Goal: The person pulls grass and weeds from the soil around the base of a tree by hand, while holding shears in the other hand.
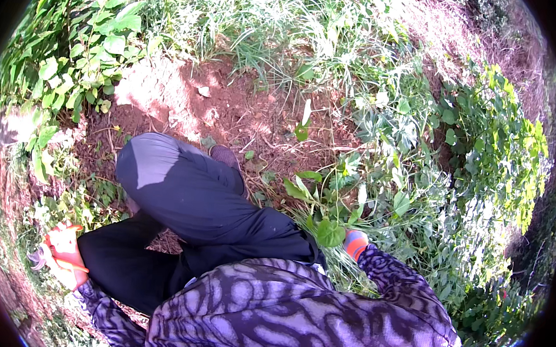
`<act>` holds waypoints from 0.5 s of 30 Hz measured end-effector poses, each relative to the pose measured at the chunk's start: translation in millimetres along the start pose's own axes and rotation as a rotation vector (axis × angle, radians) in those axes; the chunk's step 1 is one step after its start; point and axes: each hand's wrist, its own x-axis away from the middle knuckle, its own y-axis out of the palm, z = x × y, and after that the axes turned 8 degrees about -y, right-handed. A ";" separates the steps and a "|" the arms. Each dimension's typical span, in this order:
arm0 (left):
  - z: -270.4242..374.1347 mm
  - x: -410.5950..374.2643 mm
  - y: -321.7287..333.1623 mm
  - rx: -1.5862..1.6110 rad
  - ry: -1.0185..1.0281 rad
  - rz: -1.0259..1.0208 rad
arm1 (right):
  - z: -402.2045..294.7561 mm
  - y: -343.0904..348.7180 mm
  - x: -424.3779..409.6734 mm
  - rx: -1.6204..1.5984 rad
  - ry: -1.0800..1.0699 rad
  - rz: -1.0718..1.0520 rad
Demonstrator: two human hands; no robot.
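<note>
At the far left, beside my bent leg, my left hand (63, 250) is closed around an orange-handled cutting tool that looks like pruning shears (38, 257). Its short, grey metal end sticks out on the outer side. Glare washes out part of that hand. My right hand (354, 243), wrapped in grey and orange, reaches low into the grass on the right. A broad green leaf (331, 233) of a vine stands against it. Its fingers are hidden, so a grip on the stems cannot be made out.
Reddish bare soil (262, 119) lies ahead of my dark trousers (199, 197) and one shoe (225, 156). Leafy plants (98, 40) rise at the upper left. Long grass (269, 23) borders the soil at the top, and a dense vine (497, 150) climbs on the right.
</note>
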 end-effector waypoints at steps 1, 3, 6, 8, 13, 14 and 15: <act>-0.9 -0.1 0.1 0.013 -0.004 0.003 | 10.8 8.0 4.4 0.037 0.031 -0.034; -1.1 1.2 2.1 0.033 -0.006 0.014 | 19.3 24.5 26.8 0.012 -0.002 -0.066; 0.5 11.2 8.0 0.062 0.020 0.053 | 9.3 44.7 38.4 0.012 -0.187 -0.096; -0.2 17.4 10.5 0.074 0.026 0.064 | -2.6 57.0 39.5 -0.116 -0.114 -0.107; -0.1 23.8 7.7 0.210 0.014 0.014 | 4.4 66.2 14.3 0.052 -0.324 -0.155; -0.1 25.2 5.5 0.211 0.024 0.044 | 9.9 64.5 2.5 0.047 -0.333 -0.153; -0.2 24.8 3.2 0.154 0.047 -0.013 | 16.4 59.4 -11.7 0.049 -0.342 -0.149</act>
